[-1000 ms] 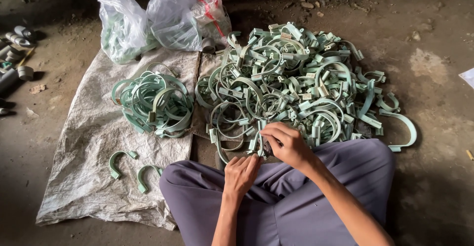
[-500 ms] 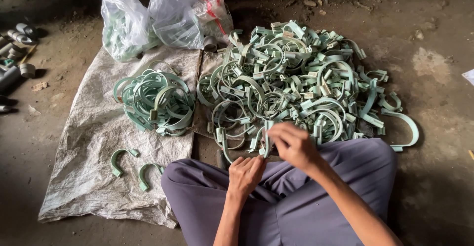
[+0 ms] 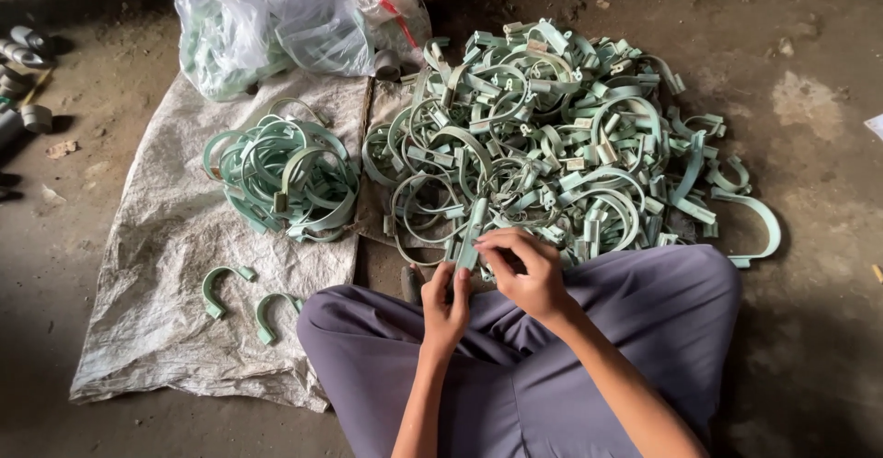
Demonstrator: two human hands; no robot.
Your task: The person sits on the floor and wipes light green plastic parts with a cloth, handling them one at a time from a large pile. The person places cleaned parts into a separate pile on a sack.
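Note:
I sit cross-legged in purple trousers (image 3: 644, 329) on the ground. Both hands meet in front of my knees on one pale green plastic pipe clamp (image 3: 469, 237), held upright at the near edge of a big heap of the same clamps (image 3: 552, 136). My left hand (image 3: 446, 306) grips its lower end from below. My right hand (image 3: 522, 269) pinches it from the right, fingers curled around it. A smaller, tidier bundle of curved clamps (image 3: 285, 177) lies to the left on a woven sack (image 3: 156, 274).
Two single small clamps (image 3: 221, 285) (image 3: 271, 313) lie on the sack near my left knee. Clear plastic bags (image 3: 276, 21) with more green parts stand at the back. Grey pipe fittings (image 3: 23, 81) lie at the far left on the dirt floor.
My right hand has drawn back from the heap toward my lap, and the clamp now stands upright between both hands. The view has shifted slightly.

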